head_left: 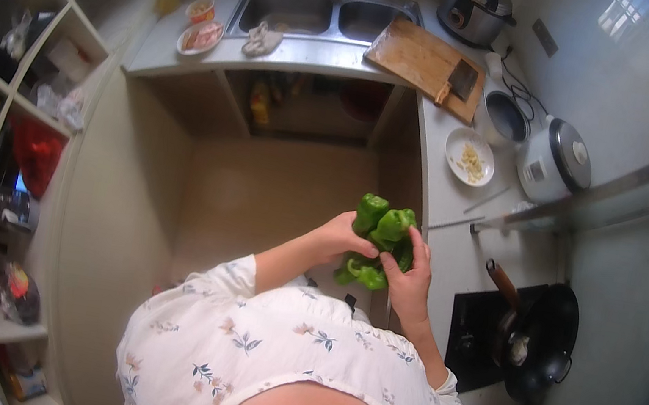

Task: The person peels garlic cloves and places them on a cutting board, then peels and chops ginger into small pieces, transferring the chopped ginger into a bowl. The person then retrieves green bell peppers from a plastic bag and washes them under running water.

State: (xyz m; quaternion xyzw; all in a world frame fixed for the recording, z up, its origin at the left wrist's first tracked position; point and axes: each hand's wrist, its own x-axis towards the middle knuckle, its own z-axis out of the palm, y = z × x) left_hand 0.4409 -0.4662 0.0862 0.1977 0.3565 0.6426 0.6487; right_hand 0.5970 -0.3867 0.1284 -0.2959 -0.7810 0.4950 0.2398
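Several green peppers (392,225) are bunched between my two hands, held in front of my body above the floor. My left hand (338,237) grips the bunch from its left side, thumb across the front. From the right, my right hand (410,275) closes on the same peppers, with its fingers along their far edge. The hidden sides of the fingers and the exact number of peppers cannot be made out. The counter edge lies just right of my right hand.
Ahead is a double sink (288,12), with a plate of meat (200,37) and a cloth (262,39) beside it. A cutting board (406,49) bears a cleaver (463,78). Rightward stand a plate of chopped pieces (469,156), a rice cooker (554,161) and a wok (550,343).
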